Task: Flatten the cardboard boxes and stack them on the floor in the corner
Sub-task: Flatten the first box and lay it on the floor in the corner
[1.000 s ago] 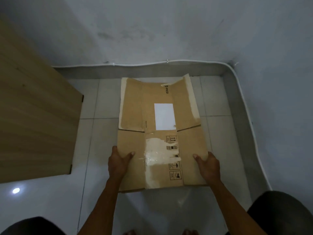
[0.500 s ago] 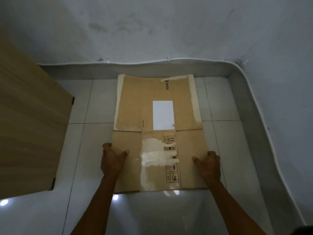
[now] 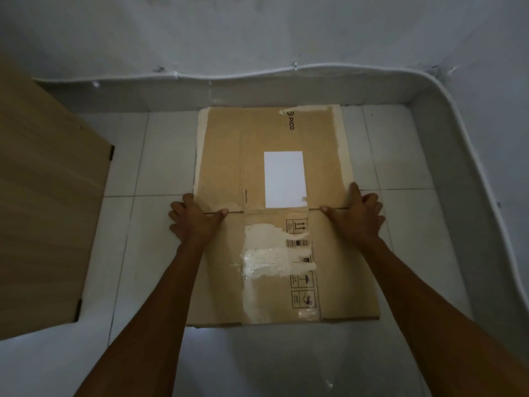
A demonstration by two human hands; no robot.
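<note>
You see the flattened cardboard box [image 3: 274, 213] lying flat on the tiled floor [image 3: 126, 239], its 12 o'clock edge close to the wall skirting [image 3: 257, 90]. Your left hand [image 3: 194, 222] rests palm-down, fingers spread, on the box's 9 o'clock edge at the fold line. Your right hand [image 3: 357, 216] rests likewise on the 3 o'clock edge. A white label [image 3: 284, 179] sits between the hands, toward 12 o'clock. A wooden panel [image 3: 43, 210] stands at 9 o'clock.

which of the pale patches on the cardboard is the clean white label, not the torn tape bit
The far one: the white label, a crisp rectangle beyond the crease that both hands press. The torn tape patch nearer the person is ragged, glossy and streaky.
</note>
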